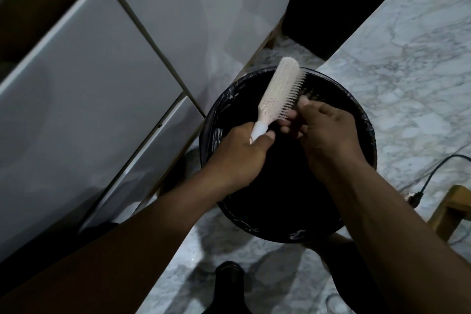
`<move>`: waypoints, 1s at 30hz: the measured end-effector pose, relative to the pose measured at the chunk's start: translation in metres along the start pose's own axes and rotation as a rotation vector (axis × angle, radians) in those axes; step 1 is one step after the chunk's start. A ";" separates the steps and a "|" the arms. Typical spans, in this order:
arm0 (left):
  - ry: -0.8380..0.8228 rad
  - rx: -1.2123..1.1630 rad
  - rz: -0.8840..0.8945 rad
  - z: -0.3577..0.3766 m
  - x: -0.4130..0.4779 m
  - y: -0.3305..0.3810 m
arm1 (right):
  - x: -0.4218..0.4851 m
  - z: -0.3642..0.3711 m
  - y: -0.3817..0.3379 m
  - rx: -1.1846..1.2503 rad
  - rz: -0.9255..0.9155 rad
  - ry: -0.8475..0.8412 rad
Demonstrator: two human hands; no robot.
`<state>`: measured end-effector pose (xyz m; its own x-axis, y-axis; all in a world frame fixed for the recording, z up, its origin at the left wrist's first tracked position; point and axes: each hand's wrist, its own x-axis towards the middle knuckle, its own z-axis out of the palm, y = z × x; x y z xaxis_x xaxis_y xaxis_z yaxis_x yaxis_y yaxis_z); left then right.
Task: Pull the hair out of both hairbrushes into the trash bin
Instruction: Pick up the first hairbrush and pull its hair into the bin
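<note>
A white hairbrush point(279, 89) is held tilted over the round black trash bin point(356, 120), which is lined with a black plastic bag. My left hand point(242, 153) is closed round the brush's handle. The bristles face right, toward my right hand point(323, 130). The fingers of that hand are bunched at the lower bristles, touching them. Whether any hair lies between those fingers is too dark to tell. Only one hairbrush is in view.
White cabinet doors point(89, 99) stand to the left of the bin. The floor is grey-veined marble point(407, 58). A black cable with a plug point(418, 195) lies at the right, beside a wooden piece point(451, 209). A dark shoe point(228, 280) shows at the bottom.
</note>
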<state>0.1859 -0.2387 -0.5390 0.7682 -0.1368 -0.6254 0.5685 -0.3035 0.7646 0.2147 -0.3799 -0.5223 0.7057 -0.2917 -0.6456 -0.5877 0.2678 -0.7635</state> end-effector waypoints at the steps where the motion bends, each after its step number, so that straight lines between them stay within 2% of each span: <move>1: 0.002 -0.018 -0.014 0.000 0.000 0.001 | 0.001 0.001 -0.002 0.036 0.026 0.038; 3: 0.010 0.000 -0.027 0.000 0.000 0.001 | 0.001 0.001 -0.004 0.012 0.000 0.080; 4: 0.008 0.017 -0.034 0.001 0.000 0.001 | 0.001 0.000 -0.003 -0.070 -0.070 0.065; 7: -0.049 -0.029 -0.085 0.002 -0.003 0.003 | -0.002 0.000 0.006 -0.351 -0.302 -0.097; 9: -0.066 -0.024 -0.080 0.002 -0.006 0.003 | -0.002 0.001 0.009 -0.372 -0.316 -0.121; 12: -0.061 0.047 -0.015 0.003 -0.007 0.001 | 0.003 -0.003 0.008 -0.279 -0.326 -0.036; 18: -0.107 0.067 0.007 0.004 -0.010 0.002 | 0.008 -0.010 0.012 -0.301 -0.374 0.130; 21: -0.106 0.111 0.016 0.002 -0.010 0.004 | 0.007 -0.010 0.008 -0.266 -0.320 0.129; 23: -0.069 0.200 0.011 -0.001 -0.008 0.004 | 0.005 -0.007 0.004 -0.156 -0.174 0.085; 27: -0.015 0.190 -0.035 -0.003 -0.004 0.000 | 0.001 -0.002 -0.005 0.019 0.096 0.084; 30: -0.016 0.319 -0.019 -0.001 -0.005 -0.002 | -0.002 -0.002 -0.009 -0.044 0.112 0.165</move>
<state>0.1807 -0.2366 -0.5371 0.7523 -0.1419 -0.6433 0.4600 -0.5859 0.6672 0.2179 -0.3836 -0.5138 0.5626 -0.4103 -0.7178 -0.6781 0.2678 -0.6845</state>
